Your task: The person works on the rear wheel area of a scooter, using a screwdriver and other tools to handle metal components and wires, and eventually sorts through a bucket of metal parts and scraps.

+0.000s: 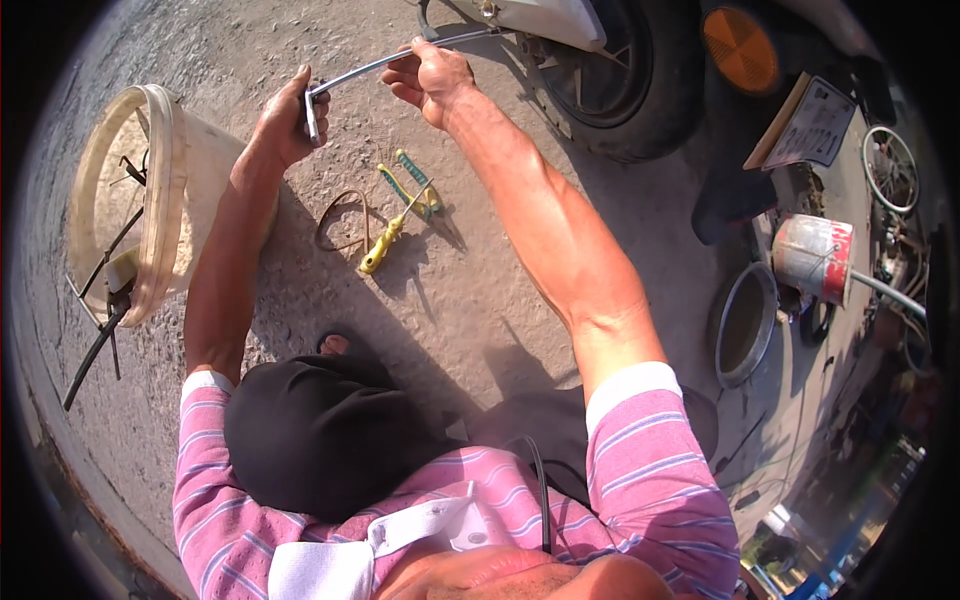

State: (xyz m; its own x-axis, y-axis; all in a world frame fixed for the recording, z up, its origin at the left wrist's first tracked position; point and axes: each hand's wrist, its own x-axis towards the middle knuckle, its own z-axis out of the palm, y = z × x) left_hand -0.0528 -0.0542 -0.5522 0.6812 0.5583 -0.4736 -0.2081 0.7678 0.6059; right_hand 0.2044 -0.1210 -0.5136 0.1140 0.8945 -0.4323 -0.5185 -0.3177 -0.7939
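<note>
A long silver T-handle wrench [362, 71] runs from the left across to the underside of a motorbike by its wheel [625, 85]. My left hand [280, 122] is closed round its crossbar. With thumb and forefinger, my right hand [440, 82] pinches the shaft partway along, the other fingers loosely curled. The far tip meets the vehicle near a pale cover [560, 18]; what it fits onto is too small to tell. On the ground below my hands lie green-and-yellow-handled pliers [424, 203], a yellow-handled screwdriver [382, 246] and a thin brown loop [321, 229].
A whitish bucket [172, 200] lies to the left, black cables and parts at its mouth. On the right are a round metal basin [746, 325], a red-and-white can [812, 258], a plate [812, 122] and an orange reflector [740, 49]. My black-clad knee [320, 430] is close below.
</note>
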